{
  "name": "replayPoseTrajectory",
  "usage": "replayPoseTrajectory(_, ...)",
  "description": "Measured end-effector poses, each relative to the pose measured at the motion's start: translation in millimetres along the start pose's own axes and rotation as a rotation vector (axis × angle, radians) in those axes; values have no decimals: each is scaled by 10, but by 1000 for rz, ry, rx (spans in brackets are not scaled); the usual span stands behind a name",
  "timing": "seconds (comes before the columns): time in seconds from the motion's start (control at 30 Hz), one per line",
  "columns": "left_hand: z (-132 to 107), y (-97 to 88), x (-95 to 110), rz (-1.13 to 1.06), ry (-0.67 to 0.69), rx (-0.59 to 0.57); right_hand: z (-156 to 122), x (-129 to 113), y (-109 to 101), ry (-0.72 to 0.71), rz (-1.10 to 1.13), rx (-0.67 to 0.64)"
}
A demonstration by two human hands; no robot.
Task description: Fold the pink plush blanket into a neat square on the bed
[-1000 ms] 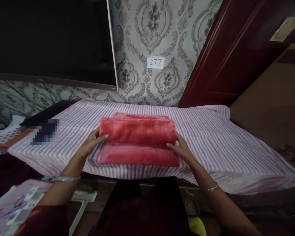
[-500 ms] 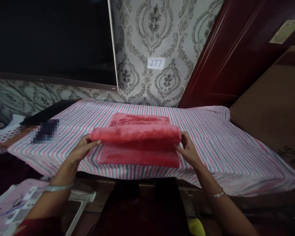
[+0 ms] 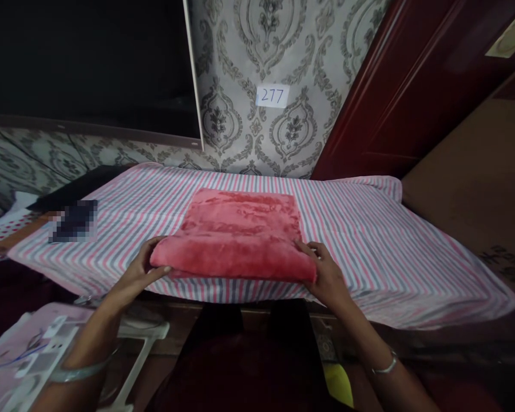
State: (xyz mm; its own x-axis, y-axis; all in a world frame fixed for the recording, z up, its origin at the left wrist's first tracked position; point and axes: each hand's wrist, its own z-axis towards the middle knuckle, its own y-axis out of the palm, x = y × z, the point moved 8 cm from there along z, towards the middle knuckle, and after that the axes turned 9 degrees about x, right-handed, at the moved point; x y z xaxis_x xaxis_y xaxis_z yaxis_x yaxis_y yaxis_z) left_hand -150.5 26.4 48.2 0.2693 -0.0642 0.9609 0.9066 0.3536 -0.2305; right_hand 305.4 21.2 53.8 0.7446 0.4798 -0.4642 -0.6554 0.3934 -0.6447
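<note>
A red plush towel [image 3: 242,214] lies on the striped cloth [image 3: 360,240] in front of me. Its near part is folded over into a thick roll-like edge, while the far part rests flat. My left hand [image 3: 143,269] grips the left end of this fold, thumb on the near side and fingers behind it. At the right end, my right hand [image 3: 326,274] is closed round the fold, its fingers on top and the thumb mostly hidden. The underside of the fold cannot be seen.
A large dark screen [image 3: 86,68] stands at the back left. To the right are a dark red wooden panel [image 3: 369,114] and a cardboard box [image 3: 467,177]. A blurred dark object [image 3: 74,222] lies at the cloth's left. Below left is a pink surface [image 3: 8,349] with power strips.
Both hands have brought the towel's raised fold toward me and down to the near edge. More of the flat far part now shows. The view has shifted slightly.
</note>
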Motion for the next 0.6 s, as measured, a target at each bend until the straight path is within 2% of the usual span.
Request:
replayPoseTrajectory(0.07, -24, -5, -82, -9, -81, -55, -67, 71, 2, 114, -1, -5)
replayPoseTrajectory(0.13, -45, 0, -215, -80, -193, -114, -132, 131, 30, 228, 113, -28)
replayPoseTrajectory(0.23, -31, 7, -410, -246, -342, -156, -220, 197, 128, 448, 461, -95)
replayPoseTrajectory(0.33, 9, 69, -508, -339, -458, -186, -298, 233, 240, 710, 783, -147)
replayPoseTrajectory(0.47, 63, 166, -424, -325, -502, -132, -310, 296, 330, 962, 989, -81)
replayPoseTrajectory(0.53, 101, 178, -310, -316, -461, -51, -253, 329, 348, 994, 1022, -15)
replayPoseTrajectory(0.6, 131, 179, -200, -314, -426, 6, -169, 357, 340, 965, 1005, 39)
